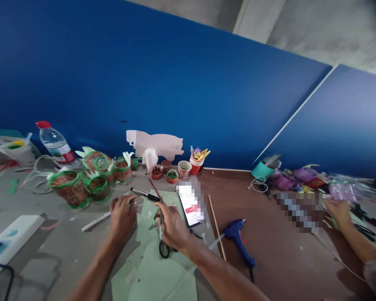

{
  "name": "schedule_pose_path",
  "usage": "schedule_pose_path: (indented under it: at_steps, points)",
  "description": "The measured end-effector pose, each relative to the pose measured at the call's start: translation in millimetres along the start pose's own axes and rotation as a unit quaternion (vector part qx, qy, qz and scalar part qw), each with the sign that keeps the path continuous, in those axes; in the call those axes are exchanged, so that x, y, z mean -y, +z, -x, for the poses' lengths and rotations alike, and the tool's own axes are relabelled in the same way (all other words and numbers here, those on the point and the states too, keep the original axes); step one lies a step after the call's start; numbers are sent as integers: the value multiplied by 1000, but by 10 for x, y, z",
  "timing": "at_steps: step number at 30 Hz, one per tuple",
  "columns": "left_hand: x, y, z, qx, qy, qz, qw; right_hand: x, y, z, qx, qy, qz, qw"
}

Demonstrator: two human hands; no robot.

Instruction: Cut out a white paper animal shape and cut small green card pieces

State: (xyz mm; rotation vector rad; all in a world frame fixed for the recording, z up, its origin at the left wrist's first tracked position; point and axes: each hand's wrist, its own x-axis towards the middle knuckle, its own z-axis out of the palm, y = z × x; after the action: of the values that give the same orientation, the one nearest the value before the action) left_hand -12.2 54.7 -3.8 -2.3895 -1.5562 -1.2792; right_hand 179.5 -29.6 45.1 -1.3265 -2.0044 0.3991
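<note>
My left hand is closed, its fingers curled at the left edge of a pale green sheet. A small dark piece shows at its fingertips; its kind is unclear. My right hand is closed around a pair of scissors, over the sheet. The scissors' black finger loops point toward me, and my fingers partly hide the rest. Just beyond the hands lie a black-and-white pen and a thin red paintbrush. A white pen lies beside my left hand.
A lit phone, a wooden stick and a blue glue gun lie to the right. Green-brown painted cups, a bottle and a power strip are left. Another person's hand is far right.
</note>
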Motion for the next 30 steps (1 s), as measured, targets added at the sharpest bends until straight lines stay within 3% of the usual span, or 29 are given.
schedule_pose_path:
  at_steps: [10, 15, 19, 23, 30]
  points:
    - [-28, 10, -13, 1, -3, -8, 1000, -318, -213, 175, 65, 29, 113, 991]
    - [-41, 13, -9, 3, -5, -3, 1000, -403, -358, 135, 75, 28, 155, 985]
    - [-52, 14, 0, -4, -8, 2, 1000, -444, -500, -61, 68, 24, 150, 986]
    - [-63, 7, 5, -5, -6, -1, 1000, -536, -648, -386, -25, 71, 90, 993]
    - [-33, 36, 15, -1, 0, -9, 1000, -775, -881, -952, -98, 128, 62, 985]
